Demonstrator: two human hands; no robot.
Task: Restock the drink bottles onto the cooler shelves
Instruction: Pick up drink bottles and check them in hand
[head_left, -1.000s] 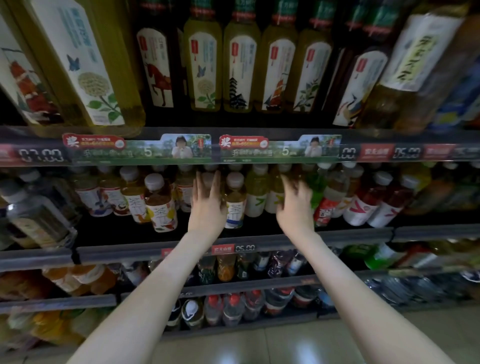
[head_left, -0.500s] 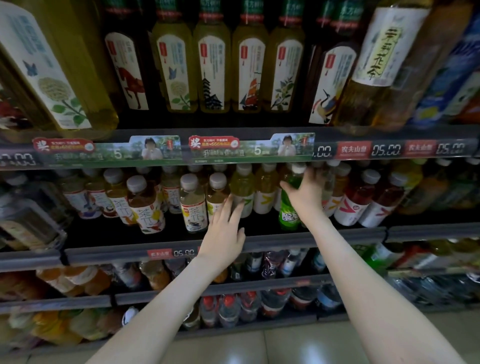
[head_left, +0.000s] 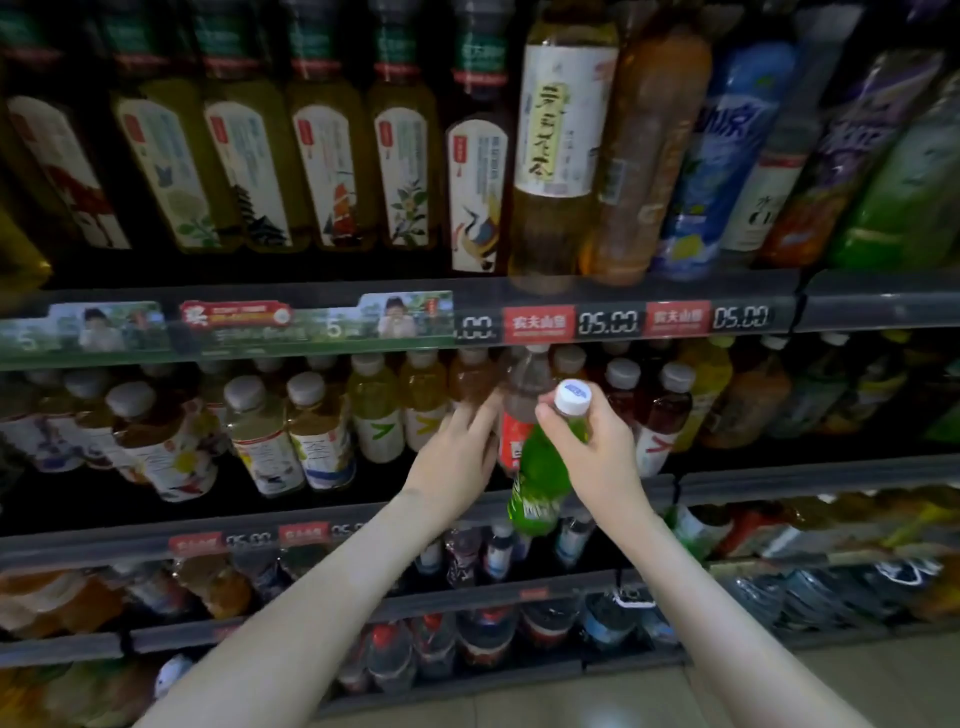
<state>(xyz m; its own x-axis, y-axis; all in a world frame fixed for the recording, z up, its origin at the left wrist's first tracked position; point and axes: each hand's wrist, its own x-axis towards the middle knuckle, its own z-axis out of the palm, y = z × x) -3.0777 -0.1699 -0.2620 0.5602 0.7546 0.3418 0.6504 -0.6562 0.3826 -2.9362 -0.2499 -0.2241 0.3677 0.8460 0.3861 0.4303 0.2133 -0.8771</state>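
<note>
My right hand grips the neck of a green bottle with a white cap, held tilted in front of the middle cooler shelf. My left hand reaches into that shelf with its fingers against a brown bottle with a red label in the row behind. Whether the left fingers curl round that bottle is hidden by the hand itself.
Rows of small tea and juice bottles fill the middle shelf on both sides of my hands. Tall bottles stand on the upper shelf behind a price strip. Lower shelves hold more bottles. The floor shows at the bottom.
My right hand has pulled the green bottle out of the shelf row and toward me. My left hand has moved right and up into the shelf beside it. The view has shifted right.
</note>
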